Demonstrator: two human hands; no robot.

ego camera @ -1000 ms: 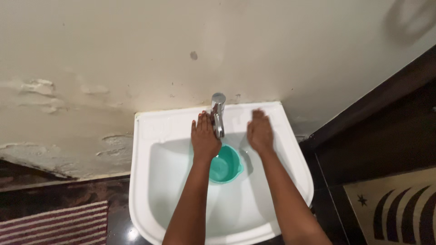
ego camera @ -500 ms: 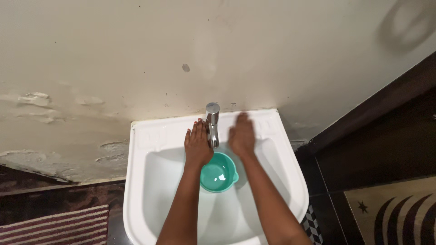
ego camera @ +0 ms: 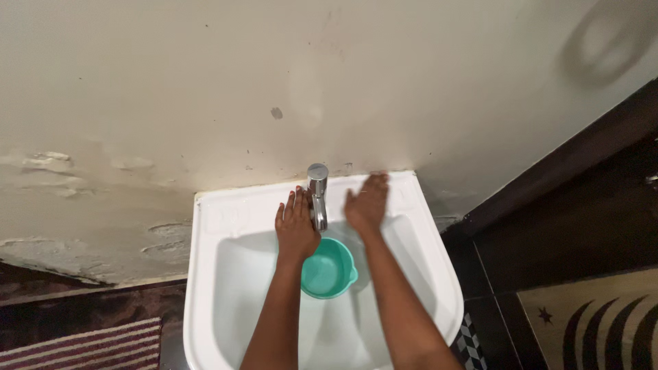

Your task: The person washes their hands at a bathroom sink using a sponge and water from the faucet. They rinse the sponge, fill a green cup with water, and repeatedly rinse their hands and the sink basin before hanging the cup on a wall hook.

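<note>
Chrome tap: a smooth metal column with a round cap, standing between the two hands at the back ledge of the basin.
Change: a second ago the right hand lay well off to the right on the ledge; it has since slid in and is now just beside the tap. The view has also tipped, so the basin sits lower in the picture.
Meaning: both hands now flank the tap, close enough to work it; I judge the reach is done.
Left hand: flat, fingers straight and together, lying against the left of the tap; it has barely moved and grips nothing.
Right hand: open, fingers spread on the ledge, holding nothing. I cannot tell whether it touches the tap.
Bowl: teal plastic, round, with a small lip, sitting in the basin just below the hands and under the spout.
Basin: glossy white, with rounded corners and a deep hollow.
Wall: matt cream paint, blistered and flaking to the left of the hands.
Mat: striped cloth, low left.
</note>
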